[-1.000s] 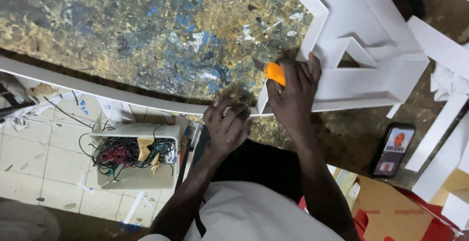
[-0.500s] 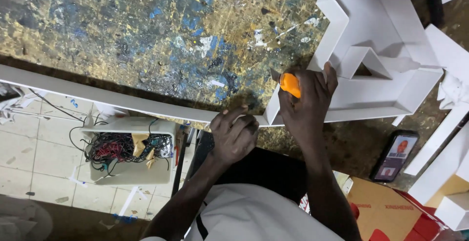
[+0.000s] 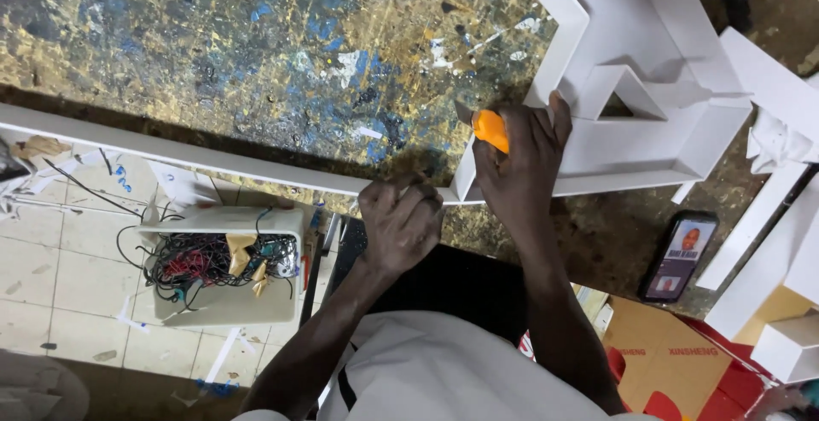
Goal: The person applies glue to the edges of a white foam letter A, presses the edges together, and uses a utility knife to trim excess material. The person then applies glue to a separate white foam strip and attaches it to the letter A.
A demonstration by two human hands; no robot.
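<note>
Two hands work close together at the near edge of the paint-spattered tabletop. The right hand is closed around an orange knife, its blade set against the corner of a big white letter-shaped form that lies flat on the tabletop. The left hand is curled shut on the end of a long white strip, which runs along the table edge and meets the form at that same corner. With the left hand just beside the blade, a slip of the knife could likely catch those fingers or gouge the form's wall. The strip overhangs the edge, so it may sag or snap if the grip eases. A phone sits near the right forearm and could be knocked.
</note>
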